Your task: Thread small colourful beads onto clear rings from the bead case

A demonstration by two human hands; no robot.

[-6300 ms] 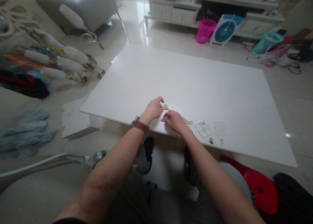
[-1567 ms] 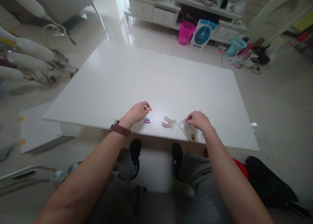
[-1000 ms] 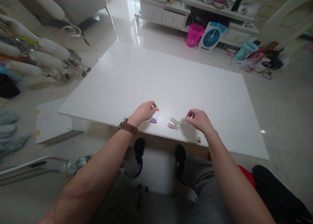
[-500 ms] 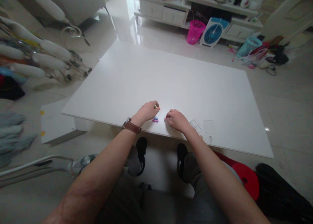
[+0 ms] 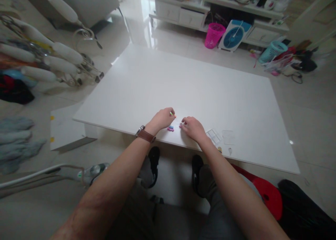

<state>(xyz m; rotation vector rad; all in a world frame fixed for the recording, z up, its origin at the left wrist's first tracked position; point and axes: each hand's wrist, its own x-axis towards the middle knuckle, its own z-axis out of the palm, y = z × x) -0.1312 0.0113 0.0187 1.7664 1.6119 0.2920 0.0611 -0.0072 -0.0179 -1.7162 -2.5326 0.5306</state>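
Note:
Near the front edge of the white table (image 5: 199, 89), my left hand (image 5: 165, 117) is closed on small colourful pieces (image 5: 172, 114), green and orange in tone. Just below it, a small pink and blue stack (image 5: 170, 128) lies on the tabletop. To the right, my right hand (image 5: 192, 128) has curled fingers at a small pink piece (image 5: 181, 125) that rests on the table; whether the fingertips grip it is too small to tell. A clear frame-like tray (image 5: 214, 136) lies beside my right forearm.
Right of the tray are a thin transparent square (image 5: 228, 137), a small yellow item (image 5: 219, 149) and a small greyish item (image 5: 230, 151). A red stool (image 5: 267, 196) stands beyond the table's front right edge.
The whole view has shifted, so things appear slightly further right. My right fingers have opened a little and more of the pink piece shows. My left hand keeps its hold.

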